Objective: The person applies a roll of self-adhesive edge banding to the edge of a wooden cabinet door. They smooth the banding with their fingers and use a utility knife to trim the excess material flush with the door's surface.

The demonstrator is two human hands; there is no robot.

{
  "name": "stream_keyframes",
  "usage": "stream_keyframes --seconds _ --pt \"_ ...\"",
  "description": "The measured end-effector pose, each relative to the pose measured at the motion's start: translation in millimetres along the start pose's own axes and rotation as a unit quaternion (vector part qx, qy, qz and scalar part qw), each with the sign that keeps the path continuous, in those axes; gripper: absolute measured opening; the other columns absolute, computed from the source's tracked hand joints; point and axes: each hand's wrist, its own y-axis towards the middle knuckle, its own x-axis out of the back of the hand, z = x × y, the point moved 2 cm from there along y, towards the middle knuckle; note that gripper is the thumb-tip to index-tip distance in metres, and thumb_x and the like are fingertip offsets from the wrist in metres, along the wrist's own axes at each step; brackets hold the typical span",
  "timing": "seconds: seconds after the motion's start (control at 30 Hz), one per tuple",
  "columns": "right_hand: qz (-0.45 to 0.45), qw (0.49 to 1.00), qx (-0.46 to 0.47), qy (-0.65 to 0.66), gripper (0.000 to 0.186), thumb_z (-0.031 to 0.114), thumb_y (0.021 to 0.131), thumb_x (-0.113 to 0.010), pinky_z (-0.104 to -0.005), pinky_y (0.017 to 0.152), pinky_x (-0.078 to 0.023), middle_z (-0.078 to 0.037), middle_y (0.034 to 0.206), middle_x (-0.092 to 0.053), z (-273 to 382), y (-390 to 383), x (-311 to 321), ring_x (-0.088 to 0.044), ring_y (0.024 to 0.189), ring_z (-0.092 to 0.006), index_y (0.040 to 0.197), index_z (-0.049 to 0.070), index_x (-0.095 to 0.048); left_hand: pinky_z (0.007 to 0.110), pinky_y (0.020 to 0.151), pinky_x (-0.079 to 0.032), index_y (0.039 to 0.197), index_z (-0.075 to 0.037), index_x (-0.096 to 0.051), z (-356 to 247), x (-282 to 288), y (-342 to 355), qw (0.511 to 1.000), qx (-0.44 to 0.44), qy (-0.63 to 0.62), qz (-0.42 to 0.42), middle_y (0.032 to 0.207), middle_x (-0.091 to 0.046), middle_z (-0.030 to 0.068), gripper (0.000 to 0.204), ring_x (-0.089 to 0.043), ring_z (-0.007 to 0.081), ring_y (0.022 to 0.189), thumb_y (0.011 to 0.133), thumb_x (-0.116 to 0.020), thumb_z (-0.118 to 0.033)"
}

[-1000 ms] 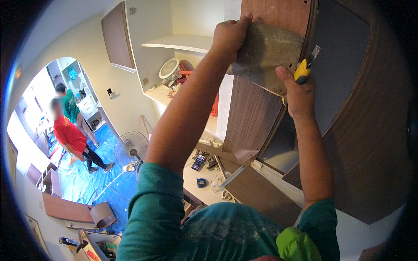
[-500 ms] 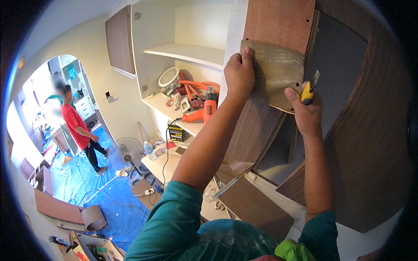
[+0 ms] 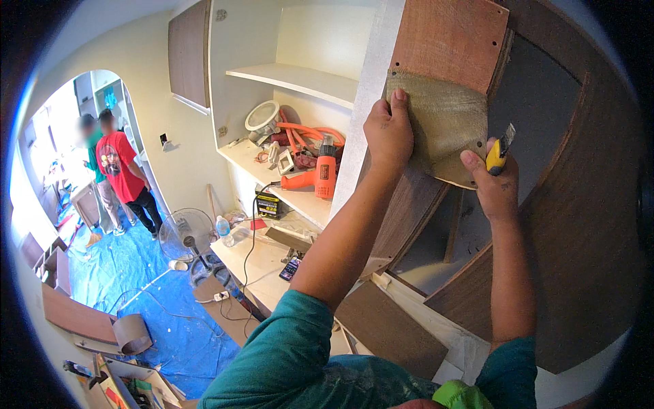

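Note:
A tan, coarse-grained sheet (image 3: 446, 123) lies flat against the brown wooden cabinet panel (image 3: 453, 37). My left hand (image 3: 388, 133) presses on the sheet's left edge, fingers on its upper corner. My right hand (image 3: 494, 180) pinches the sheet's lower right edge with the thumb and also holds a yellow utility knife (image 3: 499, 150), blade pointing up. Both forearms rise from the lower edge of the picture, in teal sleeves.
Open white shelves (image 3: 286, 78) on the left hold an orange power tool (image 3: 320, 177), orange hose and a round white fitting. Below are a worktop, a standing fan (image 3: 187, 235), a water bottle and blue floor sheeting (image 3: 157, 300). Two people stand in the far doorway (image 3: 112, 170).
My view has turned left and down, so the shelves and tools came into sight. My left hand slid from the sheet's top to its left edge; the right hand stayed at the lower right.

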Motion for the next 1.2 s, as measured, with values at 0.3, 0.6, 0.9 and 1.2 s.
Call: stream_keyframes --seconds 0.3,0.6,0.9,1.2 --pt "0.011 0.999 -0.033 -0.008 0.025 0.028 0.094 -0.076 -0.0285 0.07 -0.047 0.002 0.078 -0.058 -4 0 3 -0.054 0.073 -0.0099 0.096 0.005 -0.065 0.044 0.067 -0.049 0.086 0.006 -0.062 11 -4 0 1.0 -0.012 -0.02 -0.006 0.073 -0.064 0.026 0.057 -0.06 0.0312 0.067 0.103 -0.055 -0.048" --pt "0.024 0.997 -0.038 -0.058 0.041 0.038 0.099 -0.067 -0.0313 0.084 -0.048 -0.001 0.092 -0.061 55 43 66 -0.058 0.089 -0.0155 0.122 0.005 -0.061 0.038 0.067 -0.048 0.088 0.005 -0.064 9 -5 -2 0.999 0.004 -0.046 0.004 0.072 -0.063 0.0159 0.054 -0.055 0.0202 0.069 0.104 -0.055 -0.046" --pt "0.108 0.756 0.372 -0.527 0.026 0.032 0.092 -0.068 -0.0494 0.087 -0.048 -0.014 0.1 -0.067 113 144 -26 -0.063 0.103 -0.0354 0.102 0.008 -0.068 0.034 0.067 -0.047 0.089 0.004 -0.065 10 -8 -2 0.999 0.012 -0.049 0.006 0.072 -0.063 0.0105 0.053 -0.054 0.0141 0.071 0.103 -0.058 -0.046" --pt "0.11 0.731 0.426 -0.522 0.023 0.029 0.089 -0.069 -0.0527 0.088 -0.048 -0.011 0.098 -0.067 98 158 -49 -0.062 0.101 -0.0352 0.101 0.01 -0.069 0.036 0.067 -0.048 0.09 0.004 -0.066 14 -9 -1 0.999 0.0 -0.044 -0.003 0.071 -0.064 0.0133 0.052 -0.054 0.0168 0.069 0.103 -0.058 -0.046"
